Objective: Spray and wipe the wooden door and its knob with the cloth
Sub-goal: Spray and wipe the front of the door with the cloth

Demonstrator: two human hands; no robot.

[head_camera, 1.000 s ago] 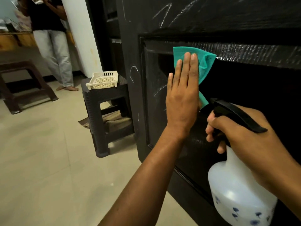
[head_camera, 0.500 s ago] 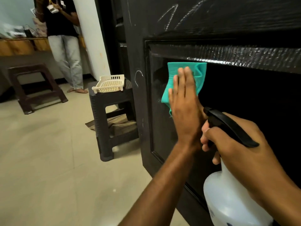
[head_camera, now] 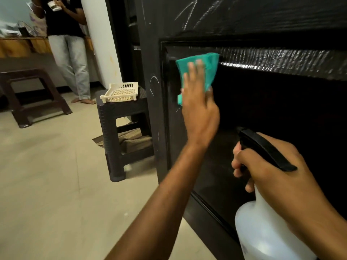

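- Fingers [head_camera: 194, 72] of our left hand [head_camera: 200, 111] lie straight and close together, flat on the cloth [head_camera: 210, 62], pressing it against the door [head_camera: 262, 102]; nothing is curled round it.
- Our right hand [head_camera: 272, 171] wraps the neck of the spray bottle [head_camera: 262, 235], fingers curled under the black trigger head [head_camera: 262, 145], down at about 5 o'clock from the cloth.
- We find the cloth at the top left corner of the door's recessed panel, just under the glossy moulding, at roughly 12 o'clock from our left wrist.
- We judge the cloth soft, light and floppy: a flat palm spreads it best, and a loose flap dangles at 7 o'clock below the hand.
- We judge the door stiff and slick where it shines wet, so the cloth should glide easily.
- We read the bottle as light plastic, perhaps sloshy; the neck is the place to hold it.
- Bottle's long axis runs from 5 o'clock up to 11 o'clock, and the nozzle points toward 11 o'clock, at the panel.
- Cloth's longer side runs roughly 12 to 6 o'clock.
- We cannot see the knob.
- White scratch marks [head_camera: 187, 14] sit on the door at 12 o'clock, above the panel.
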